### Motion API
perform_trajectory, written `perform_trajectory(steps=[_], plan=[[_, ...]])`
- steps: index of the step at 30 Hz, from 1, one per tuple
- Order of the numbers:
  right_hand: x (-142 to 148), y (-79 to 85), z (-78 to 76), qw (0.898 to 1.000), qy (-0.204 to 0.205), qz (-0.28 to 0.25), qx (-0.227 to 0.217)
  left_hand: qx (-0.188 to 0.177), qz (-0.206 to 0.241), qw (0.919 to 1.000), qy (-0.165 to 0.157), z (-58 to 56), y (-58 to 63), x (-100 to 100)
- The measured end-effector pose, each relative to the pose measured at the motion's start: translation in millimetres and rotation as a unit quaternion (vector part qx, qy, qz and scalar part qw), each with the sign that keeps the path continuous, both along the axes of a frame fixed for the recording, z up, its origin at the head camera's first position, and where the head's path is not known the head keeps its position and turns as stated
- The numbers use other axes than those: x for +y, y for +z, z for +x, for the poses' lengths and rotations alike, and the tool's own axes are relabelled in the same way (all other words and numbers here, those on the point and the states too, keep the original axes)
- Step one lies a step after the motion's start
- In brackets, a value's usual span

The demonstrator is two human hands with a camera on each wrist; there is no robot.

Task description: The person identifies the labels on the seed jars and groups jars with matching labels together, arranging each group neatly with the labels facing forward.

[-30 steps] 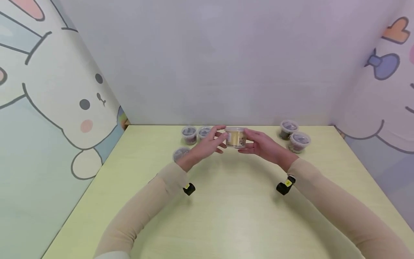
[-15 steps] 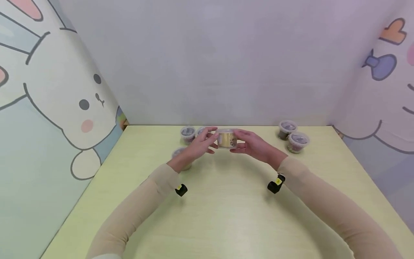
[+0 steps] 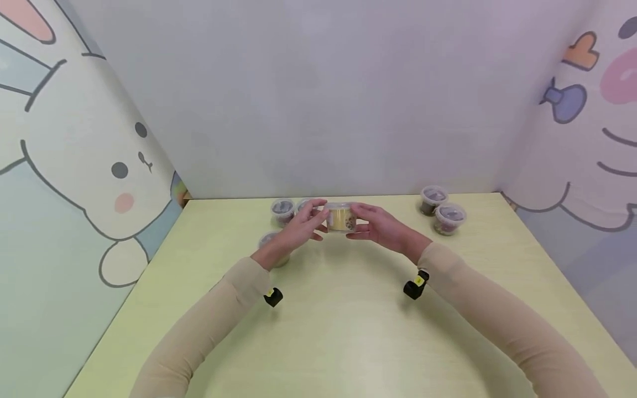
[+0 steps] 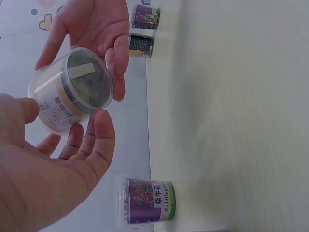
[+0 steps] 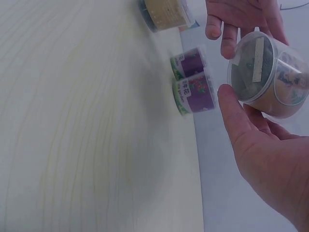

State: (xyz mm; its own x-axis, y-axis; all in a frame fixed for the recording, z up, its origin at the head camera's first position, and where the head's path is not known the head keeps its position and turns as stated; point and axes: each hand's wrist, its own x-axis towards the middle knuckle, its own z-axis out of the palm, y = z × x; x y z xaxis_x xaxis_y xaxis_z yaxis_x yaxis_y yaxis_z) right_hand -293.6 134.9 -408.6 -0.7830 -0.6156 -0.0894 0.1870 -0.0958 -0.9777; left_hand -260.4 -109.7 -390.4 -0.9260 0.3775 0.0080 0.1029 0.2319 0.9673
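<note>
A clear round plastic tub with a yellow label (image 3: pixel 340 219) is held up above the far part of the table, between both hands. My left hand (image 3: pixel 301 229) grips its left side, with the thumb against the wall in the left wrist view. From the other side my right hand (image 3: pixel 384 228) grips it, thumb and fingers around the edge. In the left wrist view the tub (image 4: pixel 54 99) lies tilted, showing a barcode label and a dark round end with a pale strip. The right wrist view shows a printed picture on the tub (image 5: pixel 289 79).
Back left stand lidded tubs, one purple (image 3: pixel 283 212), one partly behind the left hand (image 3: pixel 303 204), another partly behind the left wrist (image 3: pixel 282 261). Back right stand a dark tub (image 3: pixel 434 200) and a purple one (image 3: pixel 450 219). Walls (image 3: pixel 318 99) enclose the pale table (image 3: pixel 348 331).
Both hands have shifted slightly left together, still holding the tub. The head view has turned a little to the right. The other tubs stay in place.
</note>
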Motion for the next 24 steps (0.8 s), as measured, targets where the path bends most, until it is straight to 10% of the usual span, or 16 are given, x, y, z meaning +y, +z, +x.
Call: perform_trajectory(steps=[24], plan=[[-0.4, -2.6, -4.2, 1.000, -0.010, 0.010, -0.013, -0.001, 0.000, 1.0000, -0.007, -6.0, -6.7, -3.4]])
